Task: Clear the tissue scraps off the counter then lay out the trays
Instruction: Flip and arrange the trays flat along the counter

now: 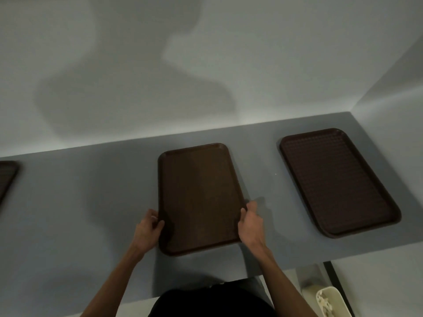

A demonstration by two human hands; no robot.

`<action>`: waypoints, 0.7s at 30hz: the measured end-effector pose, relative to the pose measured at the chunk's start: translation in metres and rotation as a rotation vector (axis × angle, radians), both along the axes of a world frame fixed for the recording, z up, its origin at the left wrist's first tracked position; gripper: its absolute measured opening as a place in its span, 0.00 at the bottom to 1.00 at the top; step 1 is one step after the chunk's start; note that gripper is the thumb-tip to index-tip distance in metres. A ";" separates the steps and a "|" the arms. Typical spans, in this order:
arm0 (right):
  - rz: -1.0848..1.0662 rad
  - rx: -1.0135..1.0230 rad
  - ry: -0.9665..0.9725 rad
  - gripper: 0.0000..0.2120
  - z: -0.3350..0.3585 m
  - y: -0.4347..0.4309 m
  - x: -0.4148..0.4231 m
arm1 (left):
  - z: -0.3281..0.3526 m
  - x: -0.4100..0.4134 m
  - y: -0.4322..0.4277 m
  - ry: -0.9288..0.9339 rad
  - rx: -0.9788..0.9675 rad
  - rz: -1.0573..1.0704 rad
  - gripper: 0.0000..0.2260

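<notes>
Both hands on the middle tray, counter otherwise set with two more.
Left hand [146,229] grips the left long edge of the smooth brown middle tray [199,197] near its close end, thumb over the rim. Right hand [250,221] grips the opposite edge, slightly further up. The tray sits between the hands on the grey counter [91,191]; can't tell if it's fully down. Well right of the right hand lies a textured second tray [338,181], angled. Far left of the left hand is a third tray [6,177], cut by the frame. Below-right of the right hand, past the counter edge, is a pale bin [338,294] holding white crumpled scraps [324,302].
</notes>
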State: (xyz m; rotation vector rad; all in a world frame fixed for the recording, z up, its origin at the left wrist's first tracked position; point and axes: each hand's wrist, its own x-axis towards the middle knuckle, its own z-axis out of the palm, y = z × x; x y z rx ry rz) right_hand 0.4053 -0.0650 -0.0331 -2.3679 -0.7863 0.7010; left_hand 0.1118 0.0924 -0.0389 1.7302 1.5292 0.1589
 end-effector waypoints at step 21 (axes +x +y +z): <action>-0.455 0.319 -0.196 0.10 0.066 -0.143 0.160 | 0.085 0.227 -0.030 -0.405 -0.127 -0.278 0.10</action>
